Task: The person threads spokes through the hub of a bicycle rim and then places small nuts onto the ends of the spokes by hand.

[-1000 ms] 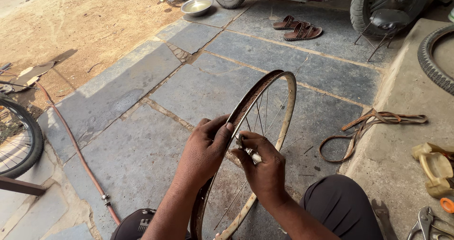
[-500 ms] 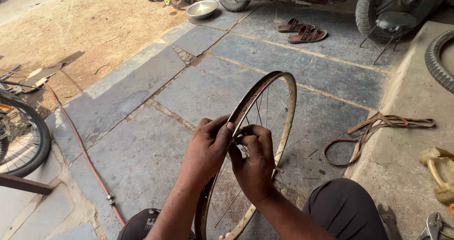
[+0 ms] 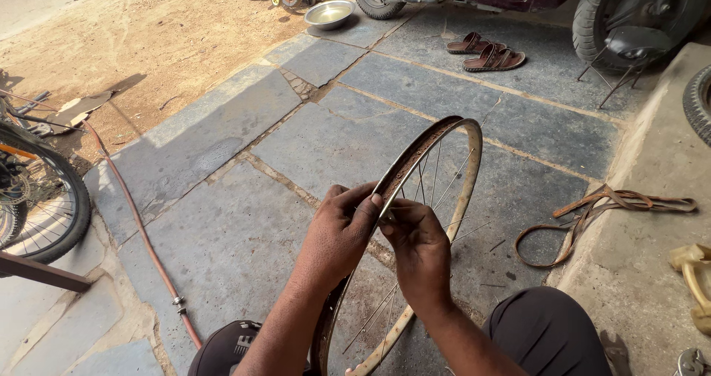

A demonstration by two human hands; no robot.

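**Hands close in on a spoke at the rim's edge**

A person seated on a stone floor [image 3: 222,198] holds a bare bicycle rim [image 3: 437,143] upright between the knees, both hands meeting on its near edge. The left hand [image 3: 337,235] wraps over the rim, fingers [image 3: 363,198] curled shut around the metal band. The right hand [image 3: 418,239] has drawn in from a second ago, when it sat a little lower and apart; now its fingertips pinch together just beside the left thumb, closed on what looks like a thin spoke [image 3: 404,207] or its nipple, though the part itself is too small to make out. The rim has barely moved over that second, staying tilted away from the camera with its far arc well above the floor. The closing-up suggests the work has passed from steadying the rim to fine handling at one spoke hole.

Loose spokes fan out inside the rim. A rubber strip [image 3: 592,213] lies curled on the floor to the right, near a raised step. An orange hose [image 3: 141,228] runs along the left, past a bicycle wheel [image 3: 37,198]. A pair of sandals [image 3: 489,54] and a metal bowl [image 3: 329,13] sit well beyond, by parked vehicles.
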